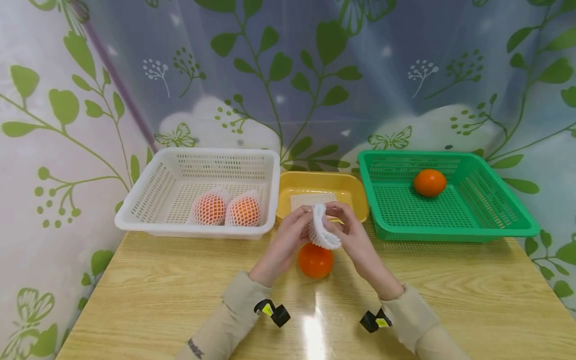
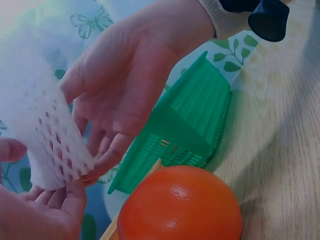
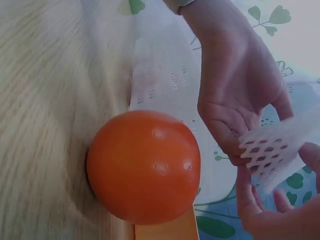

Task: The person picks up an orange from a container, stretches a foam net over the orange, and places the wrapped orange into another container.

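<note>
A white foam fruit net (image 1: 323, 232) is held in the air between both hands. My left hand (image 1: 288, 241) pinches its left side, and my right hand (image 1: 358, 246) grips the right side, thumb on the foam. In the left wrist view the mesh of the foam net (image 2: 52, 142) hangs between the fingers of the two hands. Right below it, on the table, rests a bare, glossy orange round fruit (image 1: 316, 261), touched by neither hand. The right wrist view shows this round fruit (image 3: 144, 167) close up, smooth and without a net.
To the left, a white basket (image 1: 130, 220) contains two netted fruits (image 1: 243, 210). A yellow tray (image 1: 324, 179) at the back centre has white foam netting (image 1: 310, 200) in it. On the right stands a green basket (image 1: 454, 230) with one bare orange fruit (image 1: 429, 183).
</note>
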The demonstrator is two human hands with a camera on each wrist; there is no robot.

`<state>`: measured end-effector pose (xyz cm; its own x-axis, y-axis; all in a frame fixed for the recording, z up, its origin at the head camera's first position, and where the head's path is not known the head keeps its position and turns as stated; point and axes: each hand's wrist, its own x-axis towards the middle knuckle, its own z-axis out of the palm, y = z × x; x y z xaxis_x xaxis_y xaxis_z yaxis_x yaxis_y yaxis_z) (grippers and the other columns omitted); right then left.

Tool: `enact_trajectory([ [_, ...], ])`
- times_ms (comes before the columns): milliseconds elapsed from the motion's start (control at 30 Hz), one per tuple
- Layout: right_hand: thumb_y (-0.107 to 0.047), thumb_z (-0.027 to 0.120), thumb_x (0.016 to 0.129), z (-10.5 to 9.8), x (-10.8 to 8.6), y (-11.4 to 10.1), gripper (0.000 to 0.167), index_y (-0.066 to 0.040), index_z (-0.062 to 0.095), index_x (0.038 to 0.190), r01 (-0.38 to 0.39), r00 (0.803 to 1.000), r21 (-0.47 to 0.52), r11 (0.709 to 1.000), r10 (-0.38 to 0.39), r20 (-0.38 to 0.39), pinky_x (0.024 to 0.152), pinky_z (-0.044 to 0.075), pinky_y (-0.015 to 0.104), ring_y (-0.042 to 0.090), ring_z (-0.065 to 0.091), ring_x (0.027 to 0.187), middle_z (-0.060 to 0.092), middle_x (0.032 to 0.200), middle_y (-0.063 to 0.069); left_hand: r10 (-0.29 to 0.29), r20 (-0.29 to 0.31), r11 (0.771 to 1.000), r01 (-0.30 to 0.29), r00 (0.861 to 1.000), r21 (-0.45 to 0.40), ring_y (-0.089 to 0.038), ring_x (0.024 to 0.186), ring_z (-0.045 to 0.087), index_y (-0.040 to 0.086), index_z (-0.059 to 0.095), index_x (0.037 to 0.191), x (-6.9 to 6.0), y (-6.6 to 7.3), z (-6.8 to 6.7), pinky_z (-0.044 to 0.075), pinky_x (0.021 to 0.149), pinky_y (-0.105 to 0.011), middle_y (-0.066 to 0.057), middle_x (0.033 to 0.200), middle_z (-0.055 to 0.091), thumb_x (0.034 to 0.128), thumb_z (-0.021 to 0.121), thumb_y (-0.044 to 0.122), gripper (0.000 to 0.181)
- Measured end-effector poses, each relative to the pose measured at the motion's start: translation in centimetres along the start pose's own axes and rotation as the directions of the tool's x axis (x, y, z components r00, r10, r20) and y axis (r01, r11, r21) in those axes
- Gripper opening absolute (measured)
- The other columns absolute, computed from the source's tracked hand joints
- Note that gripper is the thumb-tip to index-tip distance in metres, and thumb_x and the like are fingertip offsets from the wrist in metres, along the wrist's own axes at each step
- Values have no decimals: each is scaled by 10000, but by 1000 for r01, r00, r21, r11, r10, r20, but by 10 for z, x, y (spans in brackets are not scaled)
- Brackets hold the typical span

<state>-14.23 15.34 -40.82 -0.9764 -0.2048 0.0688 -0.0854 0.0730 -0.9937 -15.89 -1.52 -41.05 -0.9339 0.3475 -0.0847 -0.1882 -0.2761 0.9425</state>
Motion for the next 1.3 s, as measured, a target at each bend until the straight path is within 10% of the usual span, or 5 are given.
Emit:
enact_trajectory([
  [200,-240,600,1036,1,-4,1,478,-7,482,1437,-136,990,3,991,136,-24,935,506,234,206,578,1117,568,1276,156,-1,20,1000,1,1000,21,-75,908,632,-27,558,1333,-1,-4,0,536,810,-243,-6,1063,664,1081,443,194,355],
  [367,-176,593,1033,-1,-6,2,481,48,425,1424,-214,976,219,952,218,5,919,526,226,118,623,1041,640,1156,32,2,3,1000,-2,1000,-3,-73,892,620,-1,579,1218,0,-5,1,530,784,-235,8,1010,653,1070,483,193,263],
  [667,-175,491,1082,-9,-10,6,187,-78,631,1160,-240,970,427,872,195,148,913,525,214,79,627,1019,668,1099,-43,-42,62,996,47,997,-73,-102,954,607,-33,530,1305,-2,-5,4,537,808,-231,-28,1106,609,1073,466,165,311],
  [1033,-146,344,1116,-18,-16,18,355,-114,695,1163,-237,966,728,643,74,248,934,545,226,117,674,1006,704,1105,27,-111,146,934,154,983,-324,-105,1096,621,-75,359,1502,-7,-8,-6,520,986,-240,-30,1231,600,1111,360,161,456],
  [1300,-220,382,1113,-14,-19,25,317,-146,690,1133,-324,946,720,614,222,237,915,551,222,120,651,1000,673,1101,21,-204,87,923,221,975,-315,-80,999,660,-57,459,1439,-11,-16,-19,551,875,-200,6,1111,684,1094,440,187,423],
])
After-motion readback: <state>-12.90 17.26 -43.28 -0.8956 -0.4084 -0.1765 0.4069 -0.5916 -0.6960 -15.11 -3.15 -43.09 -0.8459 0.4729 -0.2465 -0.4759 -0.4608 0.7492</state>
